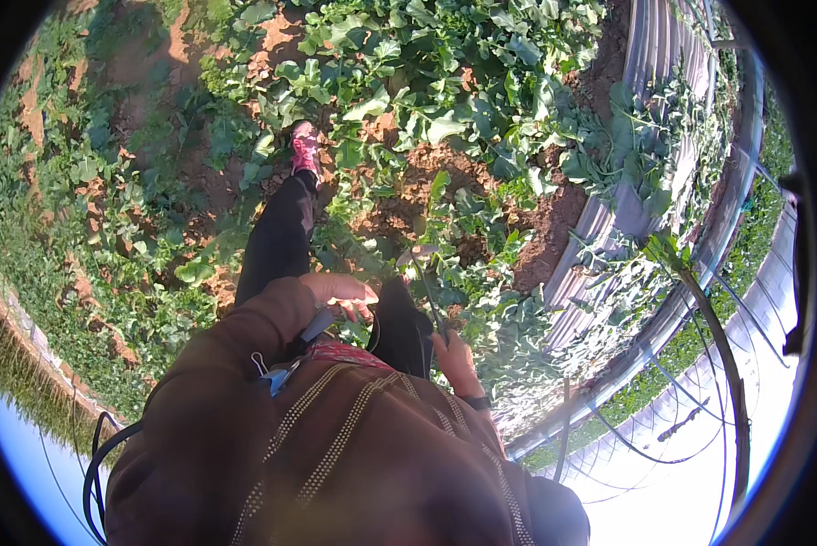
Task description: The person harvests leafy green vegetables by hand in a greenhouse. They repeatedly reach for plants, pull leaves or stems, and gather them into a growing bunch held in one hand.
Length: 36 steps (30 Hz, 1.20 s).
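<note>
My right hand [457, 362] grips the lower end of a small hand hoe [430, 297], with a dark band around the wrist. The hoe's thin shaft points away from me, and its flat blade is above the low green plants beside my dark trouser leg [402, 327]. In front of my waist is my left hand [344, 295], its fingers bent loosely downward and nothing visible in them. Leafy crop plants [442, 123] with broad, lobed leaves grow beyond both hands. Dry reddish soil [442, 170] shows between them.
My pink shoe [305, 147] stands forward among the plants. To the right runs a strip of pale plastic sheeting [586, 266] with pulled or wilted greens [627, 157] lying on it. Farther right are a curved metal pipe [743, 157] and a bent branch [726, 355].
</note>
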Available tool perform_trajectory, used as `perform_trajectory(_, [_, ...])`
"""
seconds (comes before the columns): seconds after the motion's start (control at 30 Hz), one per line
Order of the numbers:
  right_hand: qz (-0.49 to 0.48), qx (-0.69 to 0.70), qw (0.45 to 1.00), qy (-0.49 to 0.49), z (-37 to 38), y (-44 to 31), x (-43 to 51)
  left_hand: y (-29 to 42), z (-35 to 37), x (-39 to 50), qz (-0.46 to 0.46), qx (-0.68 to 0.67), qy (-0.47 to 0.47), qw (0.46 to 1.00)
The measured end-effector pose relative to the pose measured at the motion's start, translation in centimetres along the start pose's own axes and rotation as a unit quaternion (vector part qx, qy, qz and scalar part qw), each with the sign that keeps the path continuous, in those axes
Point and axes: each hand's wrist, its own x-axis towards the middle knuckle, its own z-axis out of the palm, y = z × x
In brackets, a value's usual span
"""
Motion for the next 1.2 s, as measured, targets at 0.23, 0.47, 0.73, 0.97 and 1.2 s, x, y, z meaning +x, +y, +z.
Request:
perform_trajectory(0.23, [-0.081, -0.182, 0.975, -0.097, -3.0, -16.1, -1.9, 1.3, -6.4, -13.0, 0.102, -0.122, 0.006, 0.987])
perform_trajectory(0.47, [-0.164, -0.3, 0.93, -0.131, -5.8, -23.4, -1.7, 2.3, -8.3, -17.4, 0.142, -0.196, 0.042, 0.969])
perform_trajectory(0.73, [-0.223, -0.398, 0.878, -0.143, -10.6, -24.6, 6.5, 7.5, -13.3, -13.4, 0.119, -0.145, 0.244, 0.951])
perform_trajectory(0.97, [-0.112, -0.391, 0.902, -0.147, -14.3, -22.5, 16.6, 8.1, -21.6, 2.2, -0.018, -0.089, 0.262, 0.961])
perform_trajectory(1.2, [-0.073, -0.375, 0.87, -0.311, -17.0, -19.3, 19.4, 4.6, -27.7, 21.1, -0.021, -0.256, 0.346, 0.902])
